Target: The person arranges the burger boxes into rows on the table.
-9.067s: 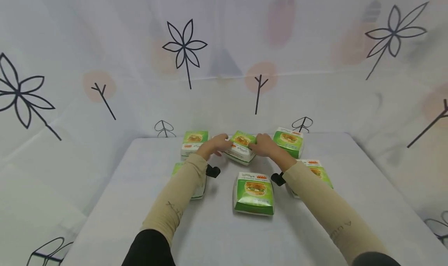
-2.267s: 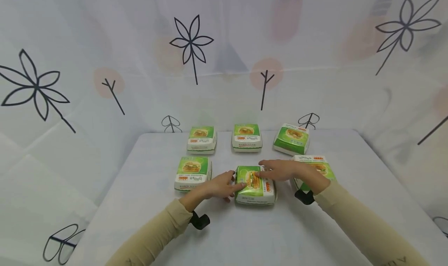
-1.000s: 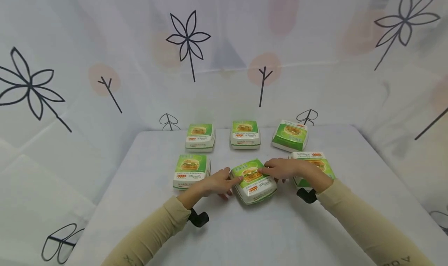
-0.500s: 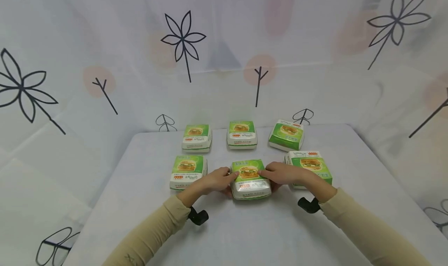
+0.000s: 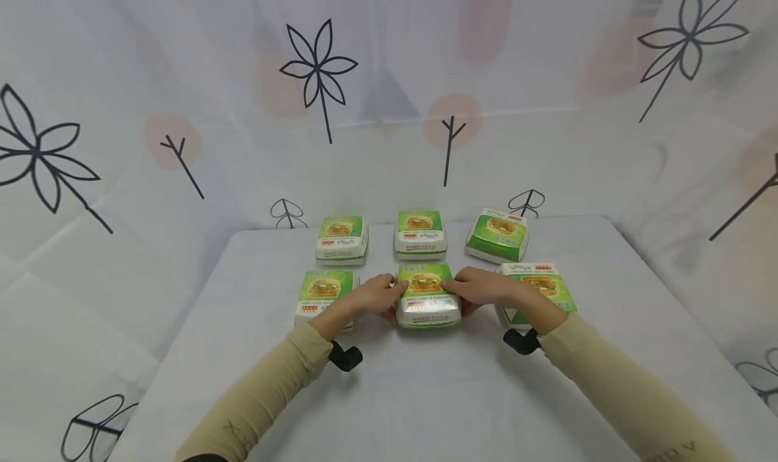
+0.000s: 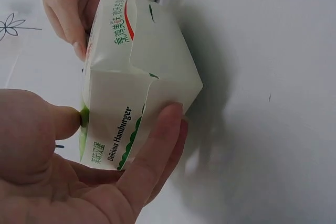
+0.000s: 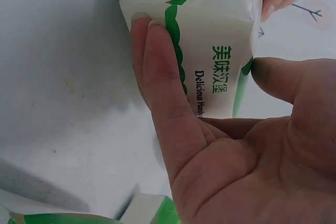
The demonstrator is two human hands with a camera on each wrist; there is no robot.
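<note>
Between both hands is a green and white burger box (image 5: pixel 427 303), its burger picture and white printed front facing me. My left hand (image 5: pixel 375 296) grips its left side. In the left wrist view the thumb presses the top edge while the fingers (image 6: pixel 157 150) lie along the lower side wall. On the opposite side my right hand (image 5: pixel 486 289) pinches it likewise, its thumb (image 7: pixel 278 80) at the top edge and fingers on the side. Both wrist views show the box's underside raised above the table, with a shadow beneath.
Three similar boxes line the back: left (image 5: pixel 342 240), middle (image 5: pixel 420 235) and a turned right one (image 5: pixel 498 235). Another box (image 5: pixel 325 293) stands beside my left hand, and one (image 5: pixel 541 290) is partly behind my right wrist. A white table (image 5: pixel 389 401) meets a patterned backdrop (image 5: pixel 389 111).
The back middle box, handled earlier, now stands straight. The front middle box has been turned by both hands until its white printed side faces me, then moved slightly toward the back row.
</note>
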